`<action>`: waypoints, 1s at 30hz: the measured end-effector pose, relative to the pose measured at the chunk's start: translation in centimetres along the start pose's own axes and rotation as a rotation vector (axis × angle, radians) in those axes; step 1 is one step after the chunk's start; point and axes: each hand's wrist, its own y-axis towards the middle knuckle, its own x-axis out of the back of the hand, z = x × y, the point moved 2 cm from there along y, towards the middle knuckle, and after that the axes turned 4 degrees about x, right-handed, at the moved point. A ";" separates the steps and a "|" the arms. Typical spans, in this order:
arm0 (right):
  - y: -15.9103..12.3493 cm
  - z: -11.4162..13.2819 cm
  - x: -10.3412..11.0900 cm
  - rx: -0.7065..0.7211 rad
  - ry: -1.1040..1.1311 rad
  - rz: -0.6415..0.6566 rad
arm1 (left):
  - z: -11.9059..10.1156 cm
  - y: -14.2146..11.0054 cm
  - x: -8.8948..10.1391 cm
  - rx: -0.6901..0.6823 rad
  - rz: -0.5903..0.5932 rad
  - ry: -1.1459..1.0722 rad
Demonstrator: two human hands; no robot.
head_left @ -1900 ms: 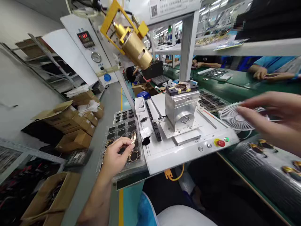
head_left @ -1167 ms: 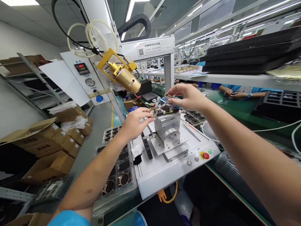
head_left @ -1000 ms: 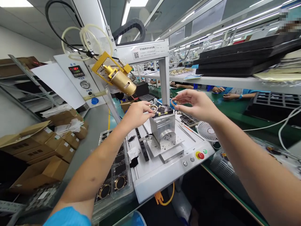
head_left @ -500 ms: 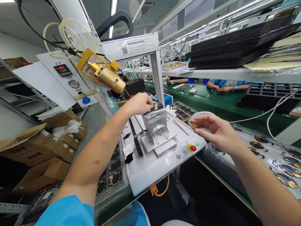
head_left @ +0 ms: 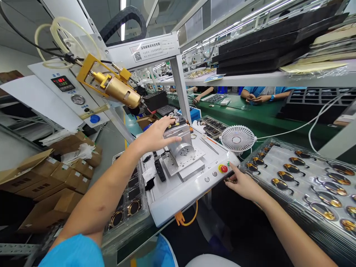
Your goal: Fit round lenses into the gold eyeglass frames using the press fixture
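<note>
My left hand is open, its fingertips resting at the top of a silver metal fixture and its thumb stretched out in front. Dark and yellowish small pieces show on top of the fixture by those fingers. At the machine's front right corner, the index finger of my right hand reaches the green button, beside the red emergency stop knob. The other fingers of that hand are curled round a small gold-coloured part, mostly hidden. A gold dispensing head hangs tilted above and left of the fixture.
A white fan stands right of the machine, behind a clear tray of round gold-and-black parts. Tweezers lie on the machine bed. Another tray is on the left. Co-workers' hands are across the green bench.
My left hand has opened from a pinch at the fixture's top and spread its fingers. My right hand has come down from in front of the fan to the green button, keeping the small gold part.
</note>
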 end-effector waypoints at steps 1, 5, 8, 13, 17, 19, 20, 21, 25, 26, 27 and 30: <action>-0.1 0.0 -0.5 0.009 -0.031 0.010 | -0.2 -0.7 0.3 -0.005 -0.018 -0.008; -0.7 -0.3 -1.8 0.014 -0.114 0.010 | -2.2 -6.4 0.3 -0.096 -0.170 -0.083; -0.8 -0.3 -2.2 0.017 -0.169 -0.025 | -4.6 -12.1 -2.5 -0.185 -0.132 -0.294; -0.6 0.2 -1.2 0.011 -0.141 -0.058 | -7.6 -16.8 -11.5 0.098 0.097 -0.743; -3.8 1.5 -0.3 0.161 0.146 -0.061 | -10.4 -17.1 -18.9 0.412 0.076 -1.178; -6.5 2.5 -0.6 0.290 0.343 -0.066 | -11.9 -17.3 -21.9 0.542 0.043 -1.460; -7.8 3.0 -1.1 0.357 0.417 -0.077 | -12.7 -17.6 -23.2 0.566 0.045 -1.596; -9.0 3.5 -1.6 0.418 0.468 -0.099 | -13.4 -17.8 -24.2 0.560 0.063 -1.719; -11.7 4.3 -4.1 0.516 0.556 -0.251 | -15.3 -18.3 -26.5 0.485 0.177 -2.028; -12.0 4.4 -4.6 0.506 0.566 -0.283 | -15.5 -18.2 -26.6 0.498 0.188 -2.056; -12.1 4.4 -4.9 0.497 0.569 -0.309 | -15.6 -18.0 -26.7 0.517 0.191 -2.073; -11.7 4.7 -4.0 0.554 0.509 -0.296 | -15.5 -17.3 -26.3 0.577 0.155 -2.080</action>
